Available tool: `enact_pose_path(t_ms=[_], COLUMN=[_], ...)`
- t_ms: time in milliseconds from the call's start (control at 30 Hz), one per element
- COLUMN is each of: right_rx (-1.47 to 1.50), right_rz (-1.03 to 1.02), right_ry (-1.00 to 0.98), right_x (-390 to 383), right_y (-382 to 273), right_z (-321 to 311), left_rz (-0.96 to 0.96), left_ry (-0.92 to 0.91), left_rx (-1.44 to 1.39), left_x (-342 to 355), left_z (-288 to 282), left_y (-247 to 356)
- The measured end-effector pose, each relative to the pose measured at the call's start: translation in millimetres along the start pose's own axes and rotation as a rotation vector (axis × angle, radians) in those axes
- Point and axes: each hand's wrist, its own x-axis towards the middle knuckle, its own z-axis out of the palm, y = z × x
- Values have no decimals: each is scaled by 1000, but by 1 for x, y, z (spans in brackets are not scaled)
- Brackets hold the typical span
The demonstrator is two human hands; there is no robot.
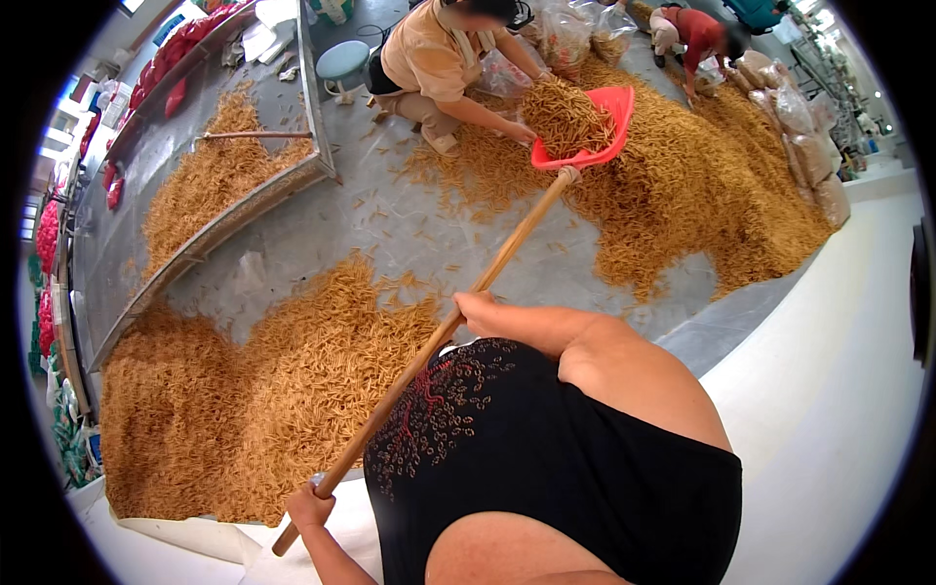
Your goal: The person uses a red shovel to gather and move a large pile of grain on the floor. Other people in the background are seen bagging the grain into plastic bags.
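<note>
A shovel with a long wooden handle [517, 239] and a red plastic scoop [622, 112] slants across the view. My left hand [310, 505] grips the handle near its lower end, while my right hand [475, 310] is closed around it farther up. Short golden-brown stick-like pieces [567, 115] are heaped in the scoop, which is held over the floor at the far side. A co-worker in a light shirt [429, 54] bends beside it, both hands close to the load; a clear plastic bag [502, 76] shows near their arms.
Large piles of the same pieces lie at near left [292, 400] and at right [692, 200]. A metal-edged tray table [219, 219] at left holds more. A blue stool [343, 60] stands behind. Filled bags [814, 156] line the far right, where another person [694, 44] bends down.
</note>
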Motion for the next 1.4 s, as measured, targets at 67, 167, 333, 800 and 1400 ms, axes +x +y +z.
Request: enact_pose_path(t_ms=[67,167,333,800,1400], right_rx=[17,16,8,-1,403], right_rz=[9,-5,-105,-319,556], right_ry=[-57,-29,35,25,-410], right_x=[5,6,-8,-27,-110], right_y=[-4,-17,-41,-84,35], right_z=[2,12,21,44,161], left_rz=[-1,23,-9,27,-33], left_ry=[62,180,203,-108,870], left_rx=[23,-14,-34,-336,400], left_x=[7,13,21,43,13], left_z=[-10,-13,-26,-44,-144], left_y=[3,3,5,7,-149])
